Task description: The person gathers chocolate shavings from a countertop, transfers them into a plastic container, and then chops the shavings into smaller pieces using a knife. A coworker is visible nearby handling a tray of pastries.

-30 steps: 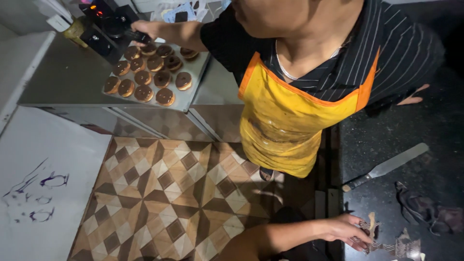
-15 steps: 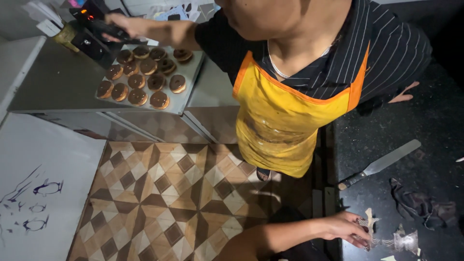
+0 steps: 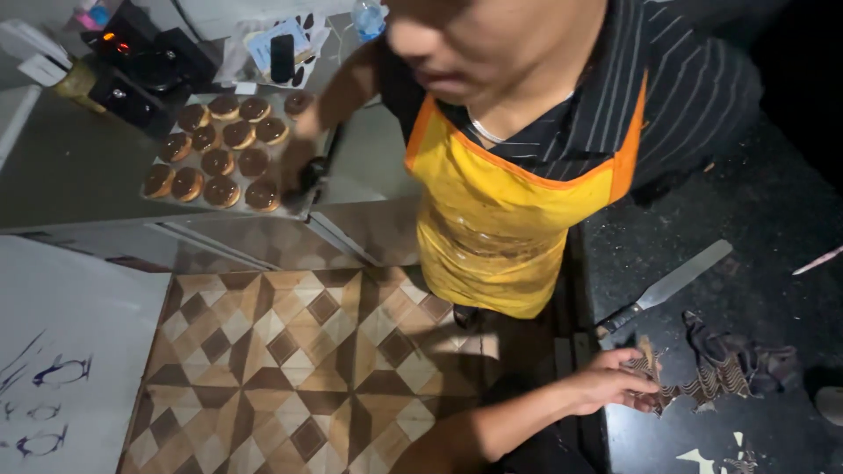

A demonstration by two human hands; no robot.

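Observation:
My right hand (image 3: 615,386) reaches from the bottom of the view onto a dark counter (image 3: 755,219). Its fingertips pinch the edge of a crumpled brown-and-white striped sheet (image 3: 711,377) that lies on the counter. My left hand is out of view. A long metal palette knife (image 3: 667,285) lies just beyond my hand, apart from it. Across from me stands a person in a yellow apron (image 3: 500,228) and a striped shirt. That person's hand (image 3: 299,167) rests at the right edge of a tray (image 3: 303,206) of several chocolate-topped doughnuts (image 3: 219,158).
A black device with red lights (image 3: 132,53), a dark phone (image 3: 281,57) and a bottle (image 3: 369,13) stand behind the tray on a grey worktop (image 3: 70,167). Patterned brown floor tiles (image 3: 290,369) show below. A white board with blue sketches (image 3: 53,369) is at the lower left.
The other person's hand has come down from the black device to the tray's right edge, and they lean closer. My right hand stays at the counter, now on the striped sheet.

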